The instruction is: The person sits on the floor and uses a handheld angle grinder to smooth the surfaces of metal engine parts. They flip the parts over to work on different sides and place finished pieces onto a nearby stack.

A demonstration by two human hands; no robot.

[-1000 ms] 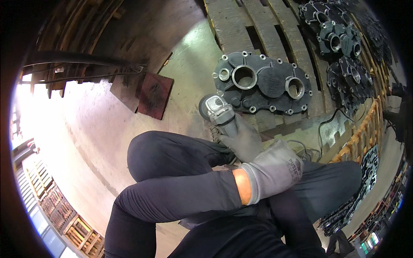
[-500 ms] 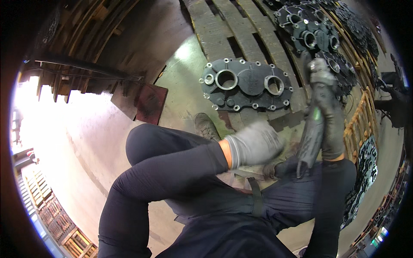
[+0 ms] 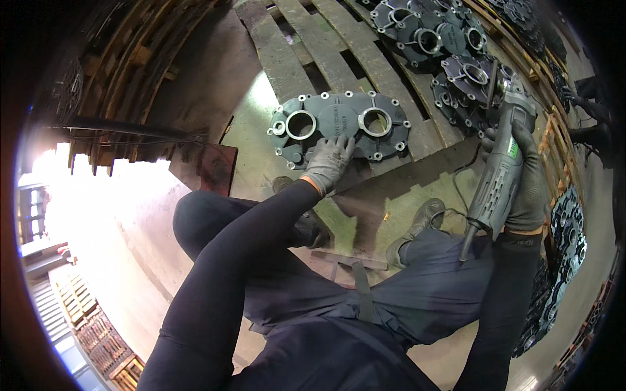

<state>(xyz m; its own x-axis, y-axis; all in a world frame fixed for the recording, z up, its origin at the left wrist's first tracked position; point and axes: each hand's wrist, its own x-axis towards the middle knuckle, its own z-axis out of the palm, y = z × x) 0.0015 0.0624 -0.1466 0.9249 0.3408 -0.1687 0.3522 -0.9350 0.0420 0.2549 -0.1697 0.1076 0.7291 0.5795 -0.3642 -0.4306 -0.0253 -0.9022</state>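
A dark grey cast gearbox cover [image 3: 342, 117] with two large round bores and bolt bosses along its rim lies flat on the near edge of a wooden pallet [image 3: 280, 52]. My left hand [image 3: 329, 161], in a grey glove, rests on the cover's near edge. Its fingers are stretched out over the surface; the thumb is hard to see. To the right, my gloved right hand [image 3: 527, 182] is wrapped round the body of a grey angle grinder [image 3: 497, 182]. The grinder is held up clear of the cover, its head pointing away from me and its thin disc seen nearly edge-on.
More covers [image 3: 450, 39] are piled on the pallet at the far right. Others [image 3: 567, 241] stand along my right side by a wooden crate [image 3: 554, 156]. A cord hangs from the grinder near my shoe [image 3: 427, 215]. Stacked pallets [image 3: 143, 52] rise at the far left.
My left hand has moved forward from above my lap onto the cover. The right hand has turned the grinder and shifted slightly right. The view has shifted, so the cover appears further left.
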